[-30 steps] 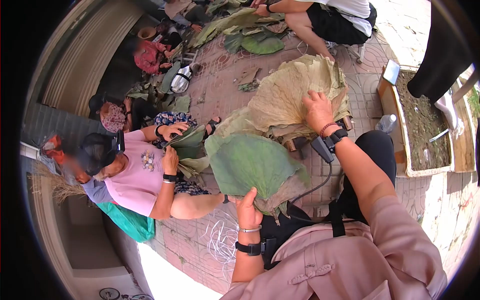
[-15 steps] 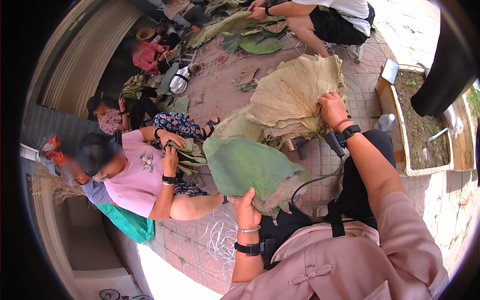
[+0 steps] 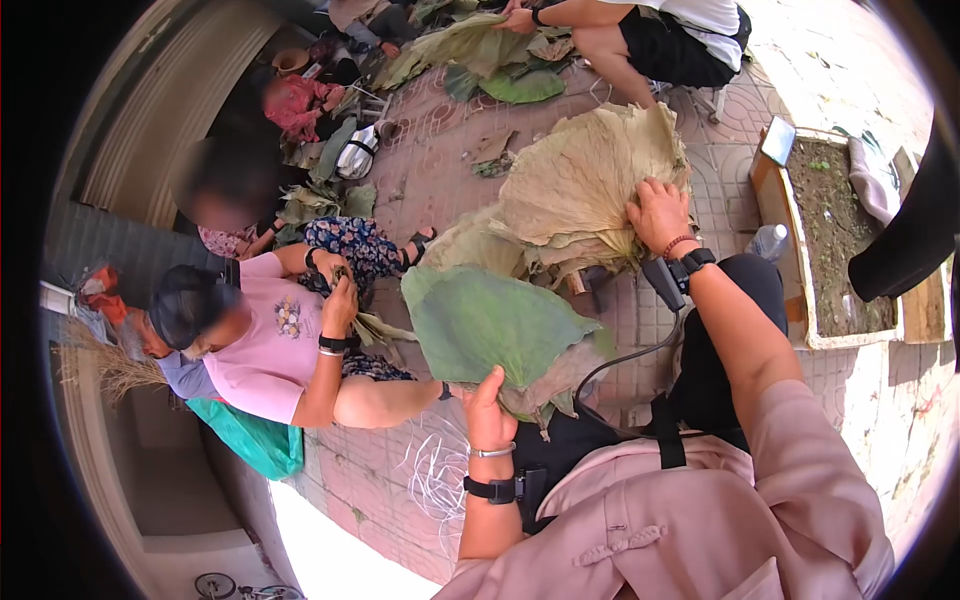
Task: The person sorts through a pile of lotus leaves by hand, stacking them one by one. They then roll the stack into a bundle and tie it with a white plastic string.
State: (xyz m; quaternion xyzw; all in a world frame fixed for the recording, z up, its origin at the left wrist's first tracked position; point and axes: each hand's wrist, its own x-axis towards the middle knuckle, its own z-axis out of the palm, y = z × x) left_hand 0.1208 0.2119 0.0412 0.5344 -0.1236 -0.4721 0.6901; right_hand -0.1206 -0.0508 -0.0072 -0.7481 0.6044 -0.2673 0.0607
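My left hand (image 3: pixel 486 412) grips the lower edge of a green leaf (image 3: pixel 490 320), thumb on top, with brownish dry leaf layers under it. The leaf is spread out over my lap side. My right hand (image 3: pixel 660 215) rests on the right part of a stack of large dry tan leaves (image 3: pixel 580 185), its fingers apart and bent over the surface. The green leaf lies below and left of that stack. A black cable (image 3: pixel 640 352) runs from near my right wrist past the green leaf.
A person in a pink shirt (image 3: pixel 270 340) sits at the left, handling leaves. Others sit farther back among leaves. White strings (image 3: pixel 440 480) lie on the paving at lower left. A soil-filled box (image 3: pixel 840 240) and a plastic bottle (image 3: pixel 768 243) stand at the right.
My right hand has shifted slightly left and up on the dry leaves. The green leaf and my left hand have moved slightly left. The neighbour's hands have closed around a narrower leaf bundle.
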